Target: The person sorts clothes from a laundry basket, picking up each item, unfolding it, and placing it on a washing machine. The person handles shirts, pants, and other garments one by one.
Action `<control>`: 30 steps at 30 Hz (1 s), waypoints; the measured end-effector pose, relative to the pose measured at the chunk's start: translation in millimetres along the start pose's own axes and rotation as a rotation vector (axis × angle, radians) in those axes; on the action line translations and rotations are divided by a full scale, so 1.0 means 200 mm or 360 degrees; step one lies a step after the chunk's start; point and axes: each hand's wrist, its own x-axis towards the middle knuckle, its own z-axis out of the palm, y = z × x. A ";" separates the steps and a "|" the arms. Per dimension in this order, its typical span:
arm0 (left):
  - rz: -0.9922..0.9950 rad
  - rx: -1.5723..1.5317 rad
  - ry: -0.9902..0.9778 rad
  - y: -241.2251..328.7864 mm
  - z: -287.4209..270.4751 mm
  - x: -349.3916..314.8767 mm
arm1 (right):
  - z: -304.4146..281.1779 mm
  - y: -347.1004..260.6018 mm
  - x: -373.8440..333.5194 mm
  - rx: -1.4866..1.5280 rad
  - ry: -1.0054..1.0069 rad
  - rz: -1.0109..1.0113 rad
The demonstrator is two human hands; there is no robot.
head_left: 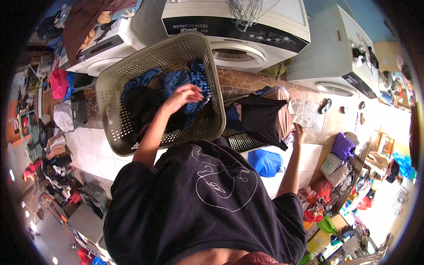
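Both my hands are well apart. Left hand (184, 98) is over the big olive laundry basket (218, 104) at front left, fingers loosely bent; can't tell if they touch or pinch cloth. Basket is tilted, holding blue clothes (172, 83), partly checked, plus a dark garment (143, 105) on the left side. Right hand (299, 131) is out at the right end of a second, darker basket (245, 142), right beside the cloth edge; grip unclear, can't tell if it's pinching. On that basket: black garment (261, 115) spread across, pinkish-tan cloth (284, 115) next to it, toward my right hand. Blue plastic bag (266, 163) on the floor (90, 150), near side of the second basket. White washing machine (236, 33) just beyond the olive basket, slippers (326, 106) off to the right.
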 end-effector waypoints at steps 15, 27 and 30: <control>-0.0803 0.1632 0.1518 -0.59 -0.67 0.26 | 0.35 -0.64 0.35 -0.0543 0.0251 -0.0695; -0.0003 0.1277 0.1185 -0.26 -0.68 -0.41 | 1.97 -0.82 -0.88 -0.0813 -0.1943 -0.0827; 0.0128 0.1025 0.1341 -0.31 -0.60 -0.50 | 2.30 -0.57 -1.11 -0.0964 -0.1970 -0.1000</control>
